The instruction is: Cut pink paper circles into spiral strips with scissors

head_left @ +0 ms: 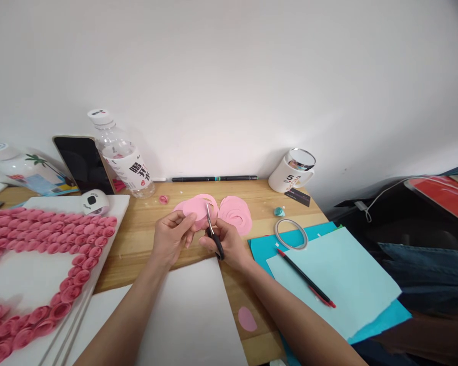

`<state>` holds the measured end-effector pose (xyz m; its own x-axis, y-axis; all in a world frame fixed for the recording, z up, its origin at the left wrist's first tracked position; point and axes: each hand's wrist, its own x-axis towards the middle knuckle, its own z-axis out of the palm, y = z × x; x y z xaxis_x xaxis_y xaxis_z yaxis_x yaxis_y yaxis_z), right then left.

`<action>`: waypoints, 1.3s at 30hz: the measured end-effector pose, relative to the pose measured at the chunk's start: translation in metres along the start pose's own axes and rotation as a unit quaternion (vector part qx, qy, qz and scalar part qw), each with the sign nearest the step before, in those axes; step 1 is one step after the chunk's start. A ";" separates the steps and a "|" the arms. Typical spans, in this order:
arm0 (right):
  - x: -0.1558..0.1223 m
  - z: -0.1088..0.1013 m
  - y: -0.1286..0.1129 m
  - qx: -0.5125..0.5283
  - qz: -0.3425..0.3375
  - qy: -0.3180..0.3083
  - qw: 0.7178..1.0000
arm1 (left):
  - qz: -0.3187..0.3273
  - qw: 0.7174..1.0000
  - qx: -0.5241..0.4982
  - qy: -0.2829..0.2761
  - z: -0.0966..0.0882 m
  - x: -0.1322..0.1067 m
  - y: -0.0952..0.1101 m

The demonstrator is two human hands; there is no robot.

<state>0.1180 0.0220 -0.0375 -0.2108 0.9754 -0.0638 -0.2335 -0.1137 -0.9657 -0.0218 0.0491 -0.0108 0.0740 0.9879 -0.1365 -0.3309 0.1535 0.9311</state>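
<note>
Pink paper disc [197, 208] pinched in left hand [171, 238] grip, right hand [231, 247] clenching scissors [212, 233]

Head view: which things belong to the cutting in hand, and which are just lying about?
In use: left hand holding the pink paper disc; right hand working the scissors on it; cut pink spirals behind, likely same job.
Lying about: water bottle, phone, mug, black pen by the wall, tape ring, red pencil on the light blue sheet.
</note>
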 end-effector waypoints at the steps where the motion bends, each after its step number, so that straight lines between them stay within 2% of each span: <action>1: 0.000 0.000 0.000 -0.002 0.002 0.000 1.000 | 0.000 1.000 -0.001 0.002 0.000 0.000 0.000; 10: -0.001 0.004 -0.004 0.003 0.018 -0.003 1.000 | 0.010 1.000 0.005 0.015 0.001 0.001 0.000; 17: -0.002 0.007 0.000 0.005 0.012 -0.022 1.000 | 0.048 0.996 0.079 -0.021 0.001 -0.001 -0.006; 24: -0.001 0.007 -0.008 0.011 -0.014 -0.022 1.000 | 0.022 0.992 0.121 -0.020 0.001 -0.003 -0.001; 39: -0.001 0.004 -0.008 -0.003 0.006 -0.023 1.000 | 0.034 0.994 0.105 0.008 0.002 -0.003 -0.002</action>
<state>0.1161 0.0208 -0.0289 -0.2564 0.9645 -0.0631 -0.2251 -0.1230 -0.9665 -0.0194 0.0455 -0.0112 0.0433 0.9963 -0.0747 -0.1301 0.0798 0.9883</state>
